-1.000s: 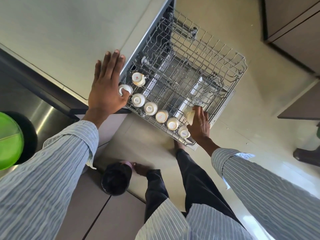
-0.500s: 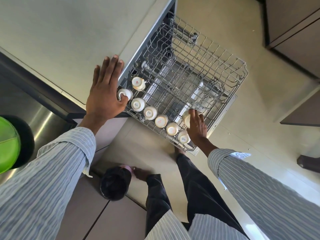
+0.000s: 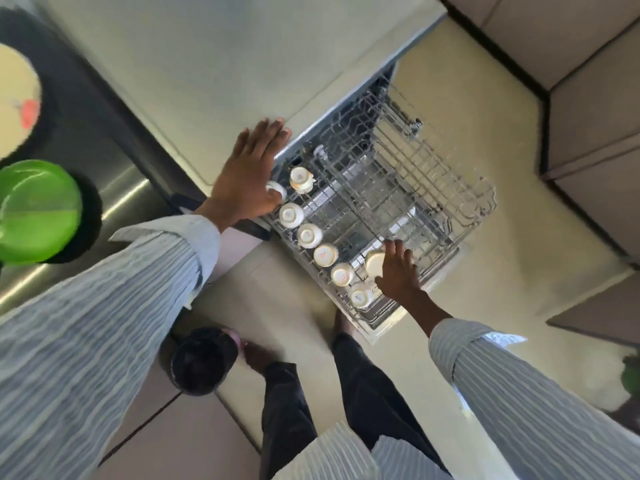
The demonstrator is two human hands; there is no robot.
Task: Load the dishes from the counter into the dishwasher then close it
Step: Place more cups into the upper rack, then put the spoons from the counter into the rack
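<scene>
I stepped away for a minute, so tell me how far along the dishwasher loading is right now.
Done: a row of upturned cups sits along the near edge of the pulled-out rack. In hand: the right hand, fingers straight, is at one more cup beside that row. The left hand rests flat on the counter edge. Left: a green bowl and a plate wait by the sink, and the dishwasher stands open.

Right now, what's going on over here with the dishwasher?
A person is loading cups into the pulled-out dishwasher rack. The left hand rests flat on the counter edge. The right hand is at a cup beside a row of upturned cups along the rack's near side; whether it grips that cup is unclear. Most of the rack is bare, and the dishwasher is open.
</scene>
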